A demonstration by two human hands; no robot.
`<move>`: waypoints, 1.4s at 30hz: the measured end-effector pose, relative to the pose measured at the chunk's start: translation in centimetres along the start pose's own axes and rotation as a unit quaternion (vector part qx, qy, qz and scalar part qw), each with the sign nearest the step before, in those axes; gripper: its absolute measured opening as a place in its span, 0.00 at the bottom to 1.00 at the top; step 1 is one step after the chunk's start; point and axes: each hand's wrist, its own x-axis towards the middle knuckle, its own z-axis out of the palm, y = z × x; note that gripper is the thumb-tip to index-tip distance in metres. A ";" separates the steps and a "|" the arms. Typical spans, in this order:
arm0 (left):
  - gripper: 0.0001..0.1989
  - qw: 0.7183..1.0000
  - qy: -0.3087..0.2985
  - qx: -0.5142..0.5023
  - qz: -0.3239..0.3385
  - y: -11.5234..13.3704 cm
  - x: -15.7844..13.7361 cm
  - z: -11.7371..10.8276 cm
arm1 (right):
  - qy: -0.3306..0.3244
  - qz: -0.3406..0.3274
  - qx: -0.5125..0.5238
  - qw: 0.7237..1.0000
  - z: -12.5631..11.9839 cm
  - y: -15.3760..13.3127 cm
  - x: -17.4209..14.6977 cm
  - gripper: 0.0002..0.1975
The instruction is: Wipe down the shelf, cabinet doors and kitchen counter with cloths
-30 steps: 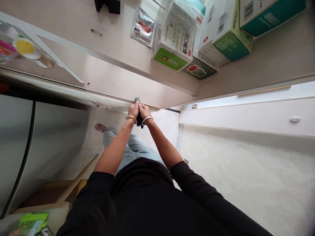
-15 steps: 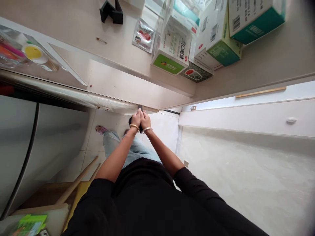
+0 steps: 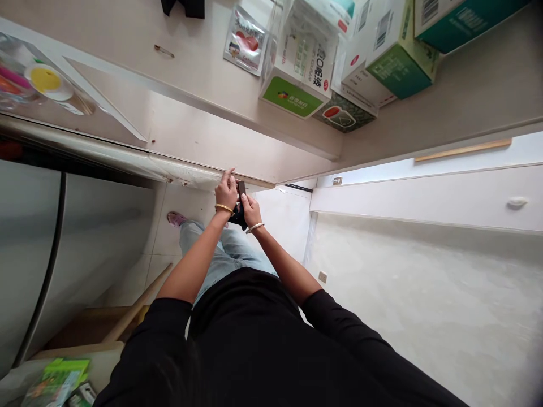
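Just in front of the shelf's front edge, both hands are close together. My right hand [image 3: 251,212] is closed on a small dark rectangular piece [image 3: 241,189], which stands up past the thumb. Left of it, my left hand [image 3: 226,192] has its index finger stretched out toward the board's edge and its other fingers loosely bent, with nothing visible in them. A black, soft-looking thing [image 3: 238,216] hangs between the wrists, partly covered by the hands. Whether it is joined to the dark piece I cannot tell.
Above are medicine boxes [image 3: 297,68], a silver sachet [image 3: 246,42] and a black bracket-like piece [image 3: 184,7] on an upper shelf [image 3: 199,73]. A grey refrigerator [image 3: 97,237] stands left, with a wooden chair [image 3: 139,299] below it. At right is a pale door [image 3: 424,195].
My hands were pressed together on the dark piece. My left hand has since moved left and up off it, index finger extended, while my right hand keeps its hold. The view has shifted slightly.
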 end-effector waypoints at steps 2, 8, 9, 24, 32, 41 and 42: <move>0.24 0.989 -0.018 0.139 0.040 0.6 0.6 -1.2 | -0.012 0.006 0.016 1.000 0.0 -0.1 -0.5 0.26; 0.29 0.934 -0.084 0.337 0.085 1.2 1.3 -3.1 | -0.015 0.015 0.042 0.999 -0.2 -0.3 -1.2 0.26; 0.29 0.929 -0.089 0.346 0.093 1.2 1.4 -3.2 | -0.014 0.017 0.043 0.999 -0.2 -0.4 -1.2 0.26; 0.25 0.952 -0.086 0.288 0.060 1.9 1.3 -3.6 | -0.001 0.009 0.025 1.000 0.0 -1.3 -1.7 0.24; 0.16 0.963 -0.118 -0.208 -0.125 1.6 -3.7 -1.0 | -0.012 -0.052 -0.018 0.998 0.3 -2.2 -2.3 0.08; 0.11 0.937 0.053 -0.309 -0.157 3.3 -2.9 -3.7 | -0.047 0.349 0.265 0.898 -5.6 -1.7 -6.0 0.08; 0.11 0.938 0.033 -0.304 -0.163 3.2 -3.2 -4.1 | -0.063 0.380 0.276 0.880 -6.1 -1.5 -6.4 0.05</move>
